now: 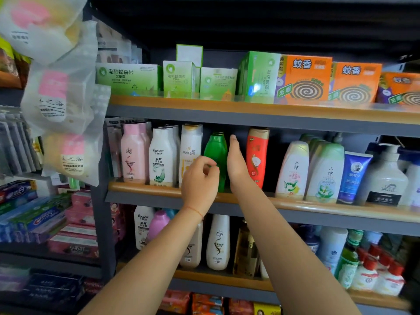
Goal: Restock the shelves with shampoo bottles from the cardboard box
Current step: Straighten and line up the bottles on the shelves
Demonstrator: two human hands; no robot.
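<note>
1. As I reach up to the middle shelf [250, 201] of the dark metal rack, both my hands are at the green plastic shampoo bottle [216, 153], which stands upright behind the wooden front lip of this shelf, between the white Pantene bottle [189, 151] and the red bottle with a gold cap [258, 155].
2. My left hand [200, 180] is in front of the lower part of the green bottle, with the fingers curled. The fingertips are at its left side, but I cannot tell if they really pinch it or only touch it.
3. My right hand [237, 160] is flat and open, fingers straight and pointing up, edge-on in the gap just beside the right side of the green bottle. It holds nothing.
4. The long axis of the bottle is vertical, and the bottle lies between my two hands, so both are equally near. I think the next move is a small push to straighten it in its row.
5. The cardboard box is not visible here.
</note>
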